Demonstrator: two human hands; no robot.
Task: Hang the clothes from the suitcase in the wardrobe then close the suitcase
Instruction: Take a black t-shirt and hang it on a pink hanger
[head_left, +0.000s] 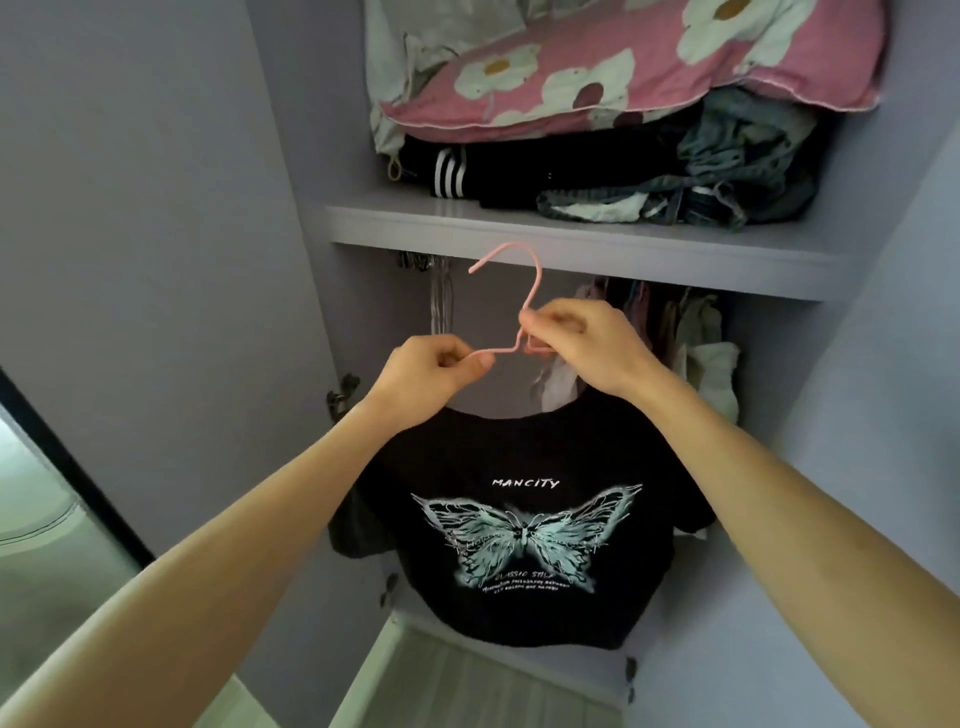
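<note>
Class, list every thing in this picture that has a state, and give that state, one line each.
Pink hanger, held up by both hands, hook free.
Black T-shirt, hanging under the hanger, print facing out.
Left hand, pinching the hanger's arm.
Right hand, pinching the hanger's neck.
Wardrobe door, open.
Shelf, loaded with folded clothes.

Wardrobe shelf (571, 244) overhead; gap between clear hangers (440, 299), hung clothes (696, 327).

I see a black T-shirt (519, 467) with a pale butterfly print and "MANCITY" lettering, hanging front-on below both hands. Its pink hanger (535, 283) stands upright, the hook rising above my right hand (576, 343) and one arm pinched in my left hand (431, 371).
</note>
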